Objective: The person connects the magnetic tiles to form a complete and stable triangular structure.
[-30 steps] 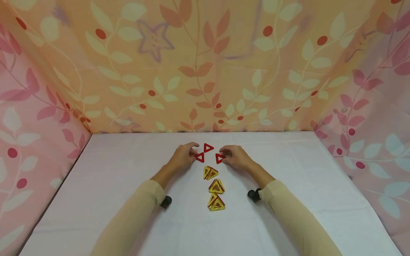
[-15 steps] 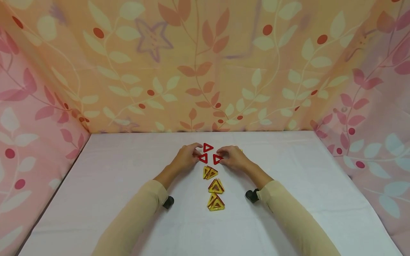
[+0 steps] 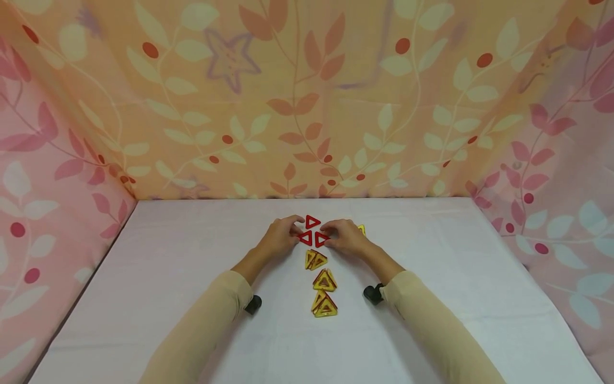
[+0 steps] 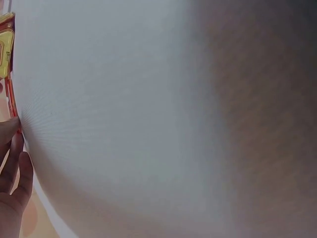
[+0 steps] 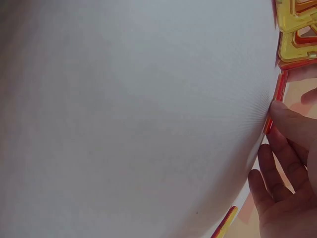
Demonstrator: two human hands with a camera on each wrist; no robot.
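Note:
Three red triangle frames lie close together at mid-table in the head view. My left hand (image 3: pixel 283 236) pinches the left red triangle (image 3: pixel 309 238) by its outer corner; in the left wrist view thumb and fingers hold its red edge (image 4: pixel 11 99). From the other side, my right hand (image 3: pixel 347 237) pinches the right red triangle (image 3: pixel 318 239), seen edge-on as a red strip (image 5: pixel 280 89) in the right wrist view. These two stand a narrow gap apart. Just behind them lies the far red triangle (image 3: pixel 313 222), which neither hand holds.
Toward me, yellow triangles with red edges lie in overlapping clusters: a far one (image 3: pixel 315 260), a middle one (image 3: pixel 324 280) and a near one (image 3: pixel 324 305). Another yellow piece (image 3: pixel 362 230) shows partly behind my right hand. Patterned cloth (image 3: pixel 307 106) walls the white table.
My right hand has slid its red triangle leftward, and my left hand has moved its own a little to the right. Their gap has narrowed. A yellow piece has come into view behind my right hand.

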